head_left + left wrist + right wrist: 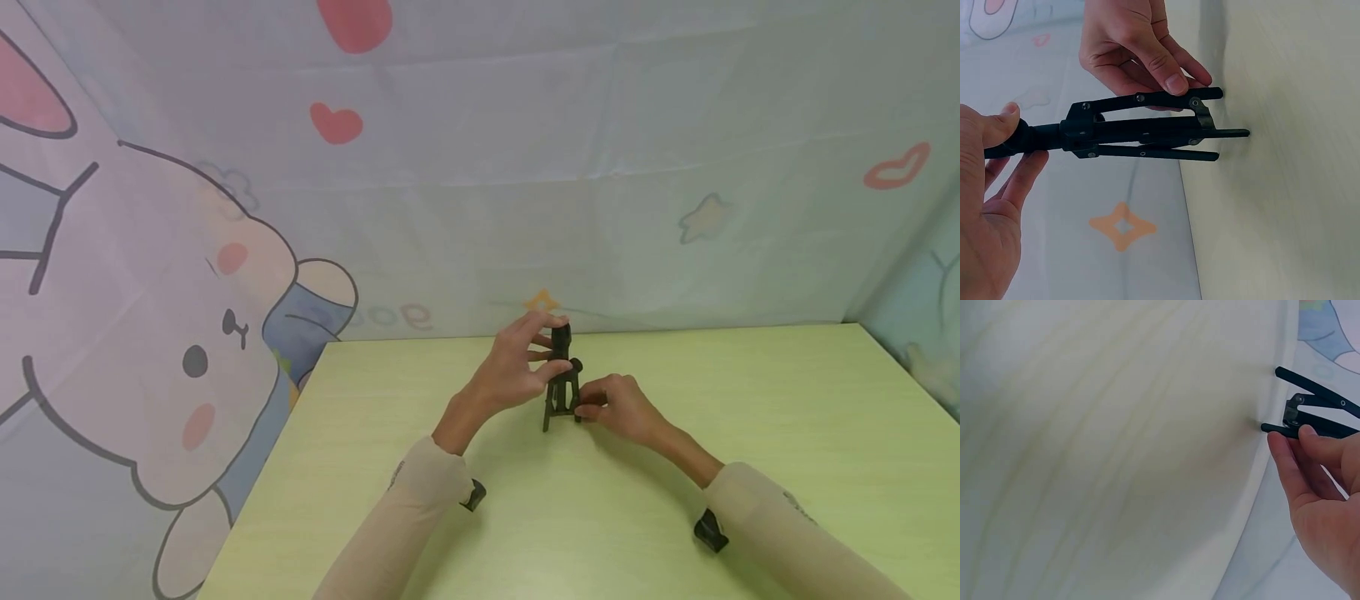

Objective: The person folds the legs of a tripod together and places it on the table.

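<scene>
Tripod (pixel 1129 129), black, over far part of surface (pixel 750 433), between left hand (pixel 516 360) and right hand (pixel 626 408). Long axis nearly upright, legs (pixel 1172 154) down and slightly spread; whether they touch surface, cannot tell. Left hand grips upper end from left, thumb and fingers curled round. Right hand, lower and to right, pinches right-side leg (pixel 1155 99) near its tip. Neither hand nearer: both in contact, opposite ends of axis.
</scene>
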{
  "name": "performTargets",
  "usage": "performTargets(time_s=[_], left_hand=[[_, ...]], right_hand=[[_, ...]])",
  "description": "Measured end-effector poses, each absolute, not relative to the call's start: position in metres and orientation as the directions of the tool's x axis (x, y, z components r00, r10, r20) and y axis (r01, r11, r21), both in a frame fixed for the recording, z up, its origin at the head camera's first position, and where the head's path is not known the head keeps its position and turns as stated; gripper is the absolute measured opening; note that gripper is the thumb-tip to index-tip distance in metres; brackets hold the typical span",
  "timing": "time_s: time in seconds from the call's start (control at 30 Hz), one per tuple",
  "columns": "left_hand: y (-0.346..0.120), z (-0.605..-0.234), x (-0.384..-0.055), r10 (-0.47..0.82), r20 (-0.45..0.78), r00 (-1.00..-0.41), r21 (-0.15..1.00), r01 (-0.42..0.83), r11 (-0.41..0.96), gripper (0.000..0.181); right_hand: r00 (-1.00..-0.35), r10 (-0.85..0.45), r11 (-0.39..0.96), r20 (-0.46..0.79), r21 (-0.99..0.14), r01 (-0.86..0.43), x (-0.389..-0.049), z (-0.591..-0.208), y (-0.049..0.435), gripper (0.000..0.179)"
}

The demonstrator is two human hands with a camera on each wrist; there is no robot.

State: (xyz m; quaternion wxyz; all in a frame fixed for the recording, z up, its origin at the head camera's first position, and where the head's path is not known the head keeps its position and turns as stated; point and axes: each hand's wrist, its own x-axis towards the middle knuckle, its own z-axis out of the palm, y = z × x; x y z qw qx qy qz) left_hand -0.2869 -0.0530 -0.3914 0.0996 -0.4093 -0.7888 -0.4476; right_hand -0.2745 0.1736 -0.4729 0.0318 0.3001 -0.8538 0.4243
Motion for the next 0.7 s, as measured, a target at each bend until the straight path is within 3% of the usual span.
performTargets(time_s=[0.7], left_hand=[[-0.0576, -0.3865, -0.2821, 0.582, 0.598, -0.551, 0.541, 0.813, 0.214, 0.055]], right_hand=[[-0.790, -0.555, 0.430, 0.261, -0.723, -0.541, -0.2670, -0.4674, 0.1761, 0.004]])
